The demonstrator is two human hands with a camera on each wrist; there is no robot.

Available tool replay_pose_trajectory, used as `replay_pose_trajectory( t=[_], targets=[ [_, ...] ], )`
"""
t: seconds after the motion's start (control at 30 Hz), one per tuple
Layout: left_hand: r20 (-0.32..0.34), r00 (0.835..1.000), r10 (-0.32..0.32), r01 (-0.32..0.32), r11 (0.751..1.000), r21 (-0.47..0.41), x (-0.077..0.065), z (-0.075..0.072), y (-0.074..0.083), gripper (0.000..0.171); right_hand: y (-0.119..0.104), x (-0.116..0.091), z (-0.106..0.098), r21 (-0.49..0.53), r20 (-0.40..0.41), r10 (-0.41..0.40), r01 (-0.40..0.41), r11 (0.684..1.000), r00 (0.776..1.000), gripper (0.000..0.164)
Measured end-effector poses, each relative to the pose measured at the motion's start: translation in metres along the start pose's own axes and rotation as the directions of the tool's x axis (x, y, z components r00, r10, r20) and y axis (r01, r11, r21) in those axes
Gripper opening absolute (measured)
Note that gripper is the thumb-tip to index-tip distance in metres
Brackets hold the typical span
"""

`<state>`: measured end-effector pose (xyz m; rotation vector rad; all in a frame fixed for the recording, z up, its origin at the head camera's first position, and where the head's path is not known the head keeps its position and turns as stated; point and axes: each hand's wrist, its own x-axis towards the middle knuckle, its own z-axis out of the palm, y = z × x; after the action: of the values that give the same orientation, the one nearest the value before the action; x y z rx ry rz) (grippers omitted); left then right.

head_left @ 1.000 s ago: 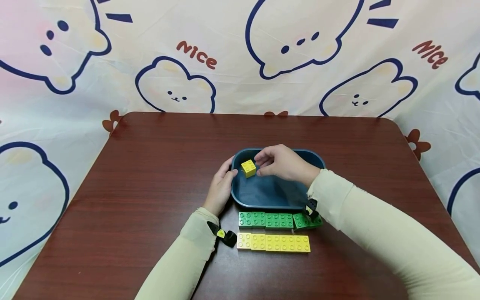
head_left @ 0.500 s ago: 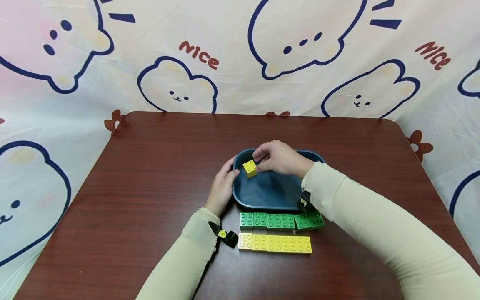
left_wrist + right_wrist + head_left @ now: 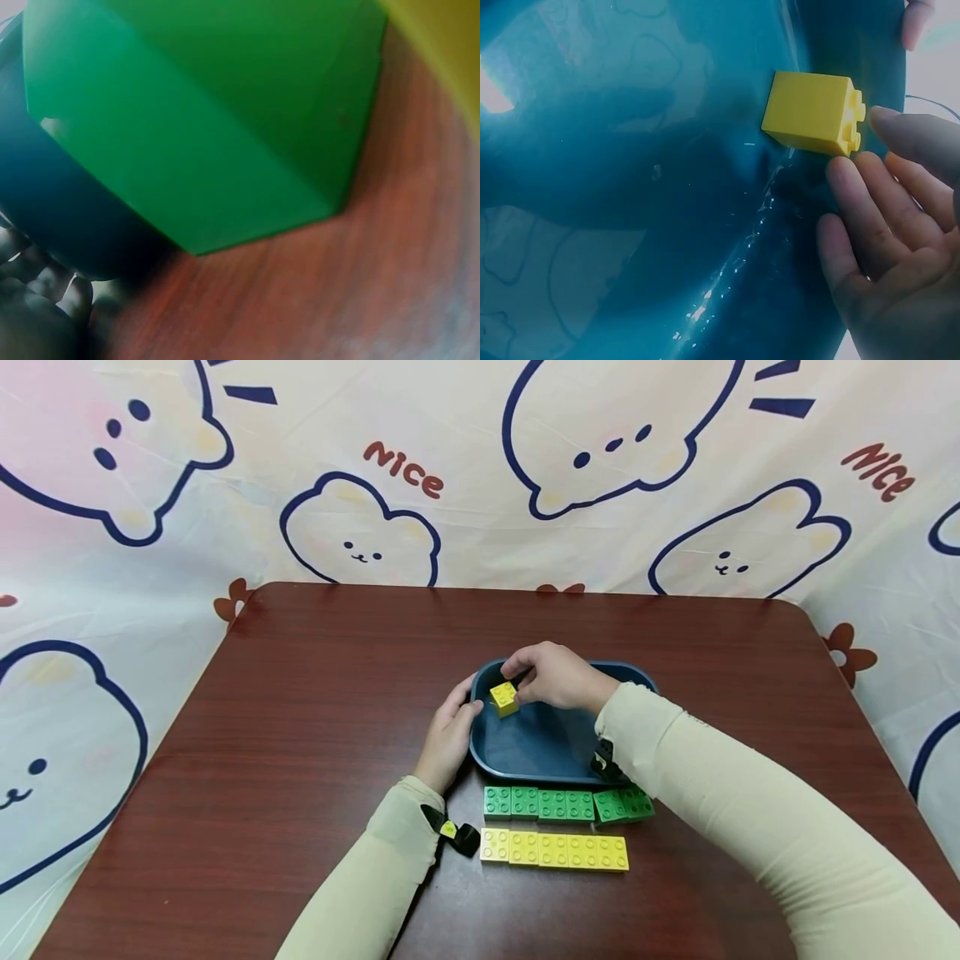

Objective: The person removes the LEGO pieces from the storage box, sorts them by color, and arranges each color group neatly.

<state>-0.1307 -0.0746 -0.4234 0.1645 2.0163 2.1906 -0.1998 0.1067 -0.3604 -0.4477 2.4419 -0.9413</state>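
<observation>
My left hand point(image 3: 448, 735) grips the left end of a dark blue tray point(image 3: 525, 753), thumb over the rim and the other fingers outside it. My right hand point(image 3: 558, 677) reaches over the tray, its fingers loosely bent beside a yellow toy building brick point(image 3: 503, 699) at the tray's left end. In the right wrist view, the thumb and fingertips of the right hand point(image 3: 900, 232) lie right at the studded end of the yellow brick point(image 3: 808, 110), not wrapped round it. A green brick point(image 3: 202, 127) fills much of the left wrist view.
A row of green bricks point(image 3: 551, 805) lies just in front of the tray, its right part turned slightly out of line. Nearer me runs a row of yellow bricks point(image 3: 553, 850). All stand on a brown wooden table point(image 3: 300, 735) with a patterned cloth point(image 3: 480, 527) behind.
My right hand has moved slightly left, its thumb coming up against the yellow brick's side in the head view. The left hand keeps its grip on the tray; the head view has shifted slightly.
</observation>
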Motion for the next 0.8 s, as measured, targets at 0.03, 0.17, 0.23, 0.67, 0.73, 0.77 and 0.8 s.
replay_pose_trajectory(
  t=[0.03, 0.17, 0.23, 0.67, 0.73, 0.77, 0.8],
  targets=[
    [0.001, 1.0, 0.003, -0.003, 1.0, 0.0, 0.0, 0.0, 0.0, 0.042, 0.0, 0.0, 0.0, 0.003, 0.005, 0.0, -0.001, 1.0, 1.0, 0.04],
    [-0.004, 1.0, 0.003, -0.003, 1.0, 0.004, 0.0, 0.0, 0.0, 0.042, 0.001, 0.002, 0.001, 0.003, 0.031, -0.002, 0.002, 1.0, 1.0, 0.042],
    [-0.006, 1.0, -0.002, 0.002, 1.0, 0.006, 0.0, 0.0, 0.0, 0.042, 0.002, 0.003, 0.002, 0.006, 0.047, -0.003, 0.003, 1.0, 0.999, 0.044],
    [0.019, 1.0, 0.009, -0.009, 1.0, -0.014, 0.0, 0.0, -0.001, 0.042, 0.013, 0.007, 0.013, -0.045, 0.076, -0.024, 0.028, 0.999, 0.997, 0.043],
    [0.018, 1.0, 0.011, -0.011, 1.0, -0.013, 0.0, 0.0, -0.002, 0.042, 0.014, 0.007, 0.013, -0.034, 0.076, -0.033, 0.035, 0.999, 0.997, 0.043],
    [0.016, 1.0, 0.011, -0.011, 1.0, -0.011, 0.0, 0.0, -0.002, 0.042, 0.015, 0.007, 0.013, -0.029, 0.077, -0.036, 0.038, 0.999, 0.996, 0.043],
    [0.015, 1.0, 0.011, -0.011, 1.0, -0.009, 0.0, 0.0, -0.002, 0.042, 0.015, 0.007, 0.012, -0.023, 0.078, -0.039, 0.041, 0.999, 0.996, 0.043]
  ],
)
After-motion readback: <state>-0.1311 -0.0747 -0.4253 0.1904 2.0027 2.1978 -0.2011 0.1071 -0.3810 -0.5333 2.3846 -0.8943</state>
